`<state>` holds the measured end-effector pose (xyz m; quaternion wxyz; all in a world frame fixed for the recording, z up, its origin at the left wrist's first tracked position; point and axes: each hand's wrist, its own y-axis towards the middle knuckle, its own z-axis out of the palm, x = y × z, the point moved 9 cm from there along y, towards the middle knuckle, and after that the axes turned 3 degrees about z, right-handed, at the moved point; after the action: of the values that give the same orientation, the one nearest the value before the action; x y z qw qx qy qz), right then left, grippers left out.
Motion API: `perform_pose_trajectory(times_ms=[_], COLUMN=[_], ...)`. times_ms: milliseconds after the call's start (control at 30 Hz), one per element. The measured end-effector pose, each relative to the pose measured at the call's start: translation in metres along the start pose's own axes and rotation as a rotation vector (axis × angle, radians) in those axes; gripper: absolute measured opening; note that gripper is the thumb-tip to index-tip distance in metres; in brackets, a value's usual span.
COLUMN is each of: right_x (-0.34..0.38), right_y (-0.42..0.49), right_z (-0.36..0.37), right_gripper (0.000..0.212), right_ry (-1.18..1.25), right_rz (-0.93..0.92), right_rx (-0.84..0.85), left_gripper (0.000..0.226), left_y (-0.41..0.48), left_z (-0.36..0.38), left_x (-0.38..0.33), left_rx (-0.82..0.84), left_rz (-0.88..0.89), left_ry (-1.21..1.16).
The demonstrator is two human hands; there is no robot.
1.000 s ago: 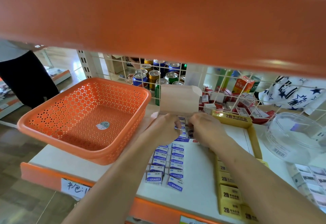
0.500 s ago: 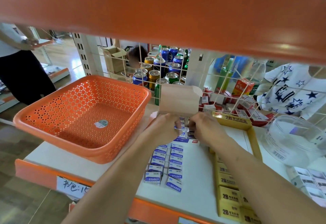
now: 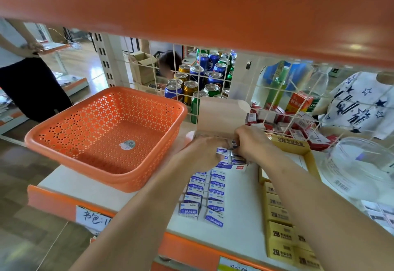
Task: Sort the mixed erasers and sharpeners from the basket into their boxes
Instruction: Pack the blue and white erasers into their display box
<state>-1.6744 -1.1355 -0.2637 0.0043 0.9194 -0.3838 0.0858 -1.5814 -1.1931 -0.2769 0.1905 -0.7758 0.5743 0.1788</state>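
2 rows erasers (image 3: 204, 194), L hand (image 3: 200, 153), R hand (image 3: 253, 142) at box (image 3: 221, 115)

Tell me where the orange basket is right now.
Head view: the orange basket sits on the left of the white shelf, just left of the left hand and the open eraser box, in front of the drink cans.

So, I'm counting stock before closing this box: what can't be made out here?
Head view only.
- Farthest erasers: covered by the left hand and right hand.
- Their fingers: tips tucked under, grip unclear.
- 2B boxes: partly behind the right forearm, cut off at the bottom edge.
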Motion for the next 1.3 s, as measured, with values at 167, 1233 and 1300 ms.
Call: perform_pose_trajectory(times_ms=[167,1233,1300], right_x=[0.009,0.01,0.009], right_y=[0.005,-0.023,-0.023], right_z=[0.0,0.006,0.006], right_gripper=[0.014,0.012,0.017], right_ry=[-0.124,-0.198,-0.185], right_rz=[-0.025,-0.174,-0.169], right_rx=[0.043,-0.012,-0.001], left_gripper=[0.043,0.058,0.054], left_y=[0.005,0.001,0.0], left_z=[0.004,-0.004,-0.004], left_x=[-0.003,-0.004,-0.003], left_rx=[0.031,-0.017,-0.013], left_rz=[0.02,-0.009,-0.018], left_ry=[0.117,-0.063,-0.074])
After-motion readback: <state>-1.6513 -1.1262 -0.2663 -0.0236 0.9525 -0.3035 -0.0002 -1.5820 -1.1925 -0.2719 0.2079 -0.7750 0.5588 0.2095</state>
